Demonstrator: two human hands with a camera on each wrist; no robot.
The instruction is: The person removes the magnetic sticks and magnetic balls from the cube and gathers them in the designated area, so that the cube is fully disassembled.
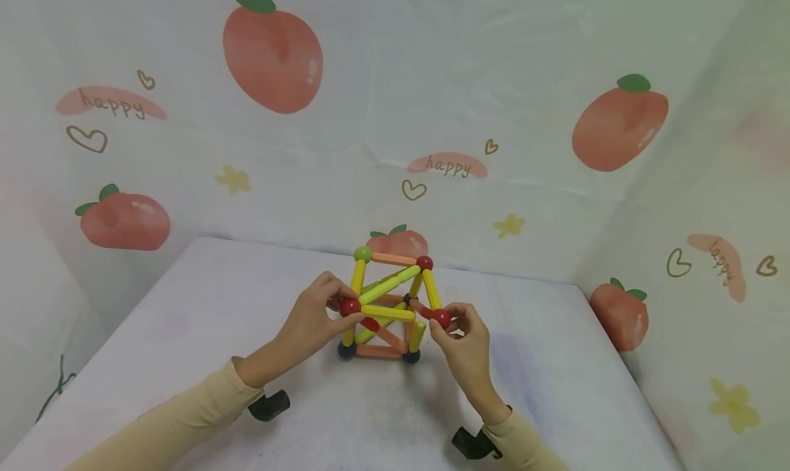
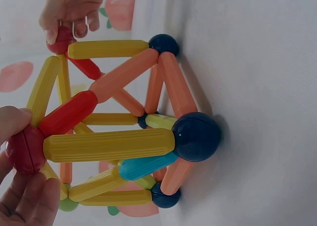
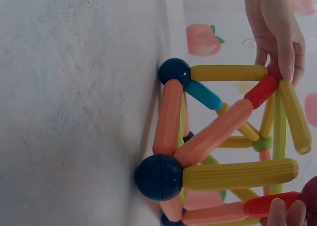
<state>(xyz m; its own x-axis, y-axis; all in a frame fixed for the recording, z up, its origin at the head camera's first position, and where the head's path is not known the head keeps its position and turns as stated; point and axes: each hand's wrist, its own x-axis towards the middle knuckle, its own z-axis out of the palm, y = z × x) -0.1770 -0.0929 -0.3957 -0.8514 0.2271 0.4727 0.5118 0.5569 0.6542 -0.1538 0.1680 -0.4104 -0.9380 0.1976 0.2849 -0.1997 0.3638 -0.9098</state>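
Observation:
A frame of magnetic sticks and balls (image 1: 387, 352) stands on the table, with dark blue balls (image 2: 197, 137) at its base. At its near left upper corner, my left hand (image 1: 321, 306) pinches a red ball (image 2: 25, 149) between thumb and fingers. A second red ball (image 1: 441, 318) is pinched in my right hand (image 1: 465, 334) at the near right. An upright yellow stick (image 3: 240, 174) ends short of that ball, with a gap between. Another yellow stick (image 1: 387, 312) reaches from the left red ball, its right end free. Red-and-orange diagonals (image 2: 99, 89) brace the sides.
The white-covered table (image 1: 185, 306) spreads around the frame. Behind it hangs a pale sheet (image 1: 345, 114) printed with fruit. Dark wrist-camera mounts (image 1: 269, 406) sit below both forearms. A dark cord (image 1: 58, 387) shows at the left table edge.

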